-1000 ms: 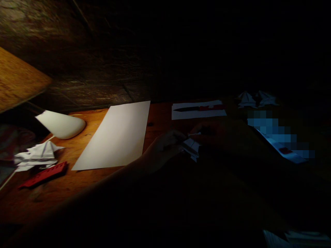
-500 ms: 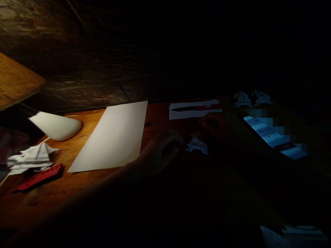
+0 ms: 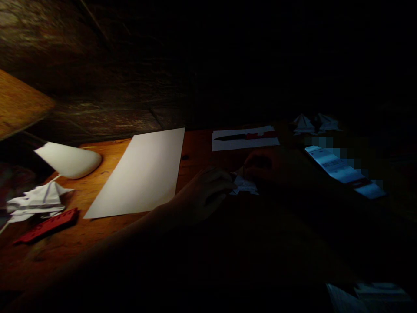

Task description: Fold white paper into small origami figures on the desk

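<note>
A small white folded-paper figure point(image 3: 246, 187) lies on the brown wooden table point(image 3: 114, 150), between the left hand point(image 3: 208, 191) and the right hand point(image 3: 265, 163), in deep shadow. Its narrow, pointed end is directed away from the wearer, toward the dark, rough wall point(image 3: 127, 115); its broad, jagged edge faces the wearer and runs roughly left to right. Whether its long axis follows the tip or the broad edge cannot be determined in this light.

Left hand: fingers bent and held close together, tips at the figure's left edge; a grip cannot be confirmed. Right hand: fingers curled, tips at the figure's far end; whether they pinch it cannot be told.

Beyond the hands, a knife with a black blade and red handle point(image 3: 244, 136) rests on white rectangular paper point(image 3: 224, 146), blade pointing left. Left of the hands lies a large, plain white paper sheet point(image 3: 140, 174); right, a slim phone with a lit bluish screen point(image 3: 339, 167). Two similar white folded-paper figures point(image 3: 303, 125) stand near the phone's far end
</note>
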### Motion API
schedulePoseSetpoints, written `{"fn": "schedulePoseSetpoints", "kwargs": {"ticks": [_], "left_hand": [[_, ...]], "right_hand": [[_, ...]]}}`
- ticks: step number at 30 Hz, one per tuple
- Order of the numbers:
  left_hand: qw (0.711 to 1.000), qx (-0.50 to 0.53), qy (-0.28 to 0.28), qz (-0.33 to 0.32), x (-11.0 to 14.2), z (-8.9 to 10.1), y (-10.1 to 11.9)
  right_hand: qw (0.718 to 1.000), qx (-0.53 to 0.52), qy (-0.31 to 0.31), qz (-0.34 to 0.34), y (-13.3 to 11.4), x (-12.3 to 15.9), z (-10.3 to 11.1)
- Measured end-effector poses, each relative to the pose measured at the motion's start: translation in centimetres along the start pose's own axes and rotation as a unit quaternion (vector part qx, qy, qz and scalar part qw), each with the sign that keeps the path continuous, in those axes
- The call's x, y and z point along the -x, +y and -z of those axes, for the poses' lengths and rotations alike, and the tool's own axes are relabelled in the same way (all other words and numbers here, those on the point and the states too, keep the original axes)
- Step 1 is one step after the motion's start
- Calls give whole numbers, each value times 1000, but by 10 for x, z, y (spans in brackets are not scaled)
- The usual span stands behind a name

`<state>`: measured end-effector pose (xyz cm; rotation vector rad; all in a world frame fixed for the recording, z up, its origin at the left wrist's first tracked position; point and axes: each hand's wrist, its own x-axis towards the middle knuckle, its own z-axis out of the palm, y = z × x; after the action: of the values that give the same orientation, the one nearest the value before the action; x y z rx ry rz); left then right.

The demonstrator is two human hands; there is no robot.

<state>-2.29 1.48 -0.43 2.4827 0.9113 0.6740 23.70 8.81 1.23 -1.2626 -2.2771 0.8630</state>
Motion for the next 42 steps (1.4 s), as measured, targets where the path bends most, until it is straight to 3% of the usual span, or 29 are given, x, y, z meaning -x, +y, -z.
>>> {"fn": "schedulePoseSetpoints", "kwargs": {"ticks": [8, 14, 21, 27, 32, 42], "left_hand": [[999, -46, 12, 5, 3, 3, -2], [985, -149, 64, -61, 3, 7, -4], [981, -167, 14, -94, -2, 3, -7], [978, -189, 73, -56, -3, 6, -6], [969, -181, 156, -62, -2, 9, -4], [977, -119, 165, -70, -2, 5, 3]], "right_hand": [[987, -114, -76, 88, 2, 3, -7], [976, -157, -87, 124, 8, 3, -15], [980, -134, -53, 140, 10, 3, -24], [980, -150, -25, 126, -1, 7, -22], [967, -91, 21, 237, -8, 11, -17], [965, -5, 58, 255, -11, 13, -30]]}}
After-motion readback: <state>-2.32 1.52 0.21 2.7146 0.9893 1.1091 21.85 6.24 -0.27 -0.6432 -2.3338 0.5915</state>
